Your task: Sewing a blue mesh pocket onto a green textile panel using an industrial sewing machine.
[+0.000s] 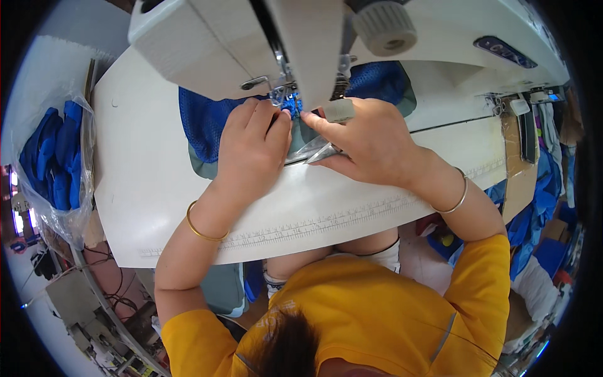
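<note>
Blue mesh fabric (200, 122) with a grey-green layer under it lies beneath the sewing machine's presser foot (286, 94). With bent fingers, my left hand (254, 138) grips the fabric just left of the needle area, thumb and fingertips close to the foot. From the other side my right hand (380, 141) stretches its index finger to the fabric by the foot. Silver pointed thread snips (320, 152) stick out from its palm, between thumb and fingers; their handles are hidden. A small pale block (338, 110) shows beside the right index finger.
The white sewing machine head (207, 44) hangs over the work. A printed ruler (301, 225) runs along the white table's front edge. A clear plastic bag (58, 157) of blue pieces hangs at the left. Blue cloth (543, 207) is heaped at the right.
</note>
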Demonstrator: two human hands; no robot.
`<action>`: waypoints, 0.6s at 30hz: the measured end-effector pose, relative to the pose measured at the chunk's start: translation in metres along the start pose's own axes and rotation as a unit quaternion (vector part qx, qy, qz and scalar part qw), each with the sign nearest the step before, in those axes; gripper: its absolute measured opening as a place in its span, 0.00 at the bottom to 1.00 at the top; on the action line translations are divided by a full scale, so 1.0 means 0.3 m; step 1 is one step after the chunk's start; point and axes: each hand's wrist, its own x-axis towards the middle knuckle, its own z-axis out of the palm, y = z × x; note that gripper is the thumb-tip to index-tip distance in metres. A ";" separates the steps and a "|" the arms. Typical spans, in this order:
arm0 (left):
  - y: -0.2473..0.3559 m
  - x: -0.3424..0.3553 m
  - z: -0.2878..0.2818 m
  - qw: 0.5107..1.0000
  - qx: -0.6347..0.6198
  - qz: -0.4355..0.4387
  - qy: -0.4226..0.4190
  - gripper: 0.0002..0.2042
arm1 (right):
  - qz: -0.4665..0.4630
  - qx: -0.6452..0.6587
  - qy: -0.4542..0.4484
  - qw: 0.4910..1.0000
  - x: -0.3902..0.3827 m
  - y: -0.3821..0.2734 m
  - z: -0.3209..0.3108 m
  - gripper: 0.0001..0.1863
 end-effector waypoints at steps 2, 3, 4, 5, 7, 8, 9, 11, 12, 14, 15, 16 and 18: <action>0.001 0.004 0.006 0.998 0.055 0.037 0.006 0.11 | 0.000 -0.006 0.005 1.000 -0.004 -0.003 0.006 0.23; 0.002 0.007 0.007 0.998 0.045 0.038 0.006 0.11 | -0.002 -0.007 0.006 1.000 -0.006 -0.003 0.009 0.24; 0.001 0.010 0.004 0.998 0.048 0.050 0.003 0.11 | 0.000 -0.006 0.000 1.000 -0.006 -0.003 0.011 0.25; 0.001 0.013 0.002 0.997 0.050 0.062 0.000 0.11 | 0.000 -0.007 0.010 1.000 -0.007 -0.001 0.012 0.25; 0.004 0.020 -0.002 0.995 0.064 0.073 0.004 0.11 | -0.008 -0.013 -0.007 1.000 -0.007 0.001 0.011 0.26; 0.007 0.024 -0.003 0.994 0.077 0.074 0.008 0.12 | -0.010 -0.017 0.003 1.000 -0.006 0.002 0.011 0.26; 0.010 0.026 -0.003 0.994 0.078 0.080 0.010 0.12 | -0.015 -0.018 -0.003 1.000 -0.005 0.003 0.010 0.26; 0.017 0.027 -0.002 0.993 0.087 0.072 0.029 0.10 | -0.021 -0.020 -0.009 1.000 -0.004 0.004 0.009 0.26; 0.019 0.027 -0.002 0.993 0.087 0.071 0.029 0.10 | -0.018 -0.023 -0.015 0.999 -0.005 0.004 0.009 0.26; 0.020 0.023 -0.004 0.994 0.079 0.069 0.011 0.11 | -0.017 -0.026 -0.022 0.999 -0.005 0.003 0.013 0.26; 0.021 0.019 -0.005 0.994 0.080 0.067 0.008 0.11 | -0.018 -0.028 -0.003 0.999 -0.006 0.001 0.016 0.26; 0.020 0.016 -0.007 0.995 0.074 0.062 -0.001 0.11 | -0.021 -0.031 0.016 0.999 -0.005 0.001 0.020 0.25; 0.018 0.009 -0.010 0.996 0.071 0.052 -0.005 0.12 | -0.027 -0.030 0.013 0.999 -0.005 0.002 0.028 0.25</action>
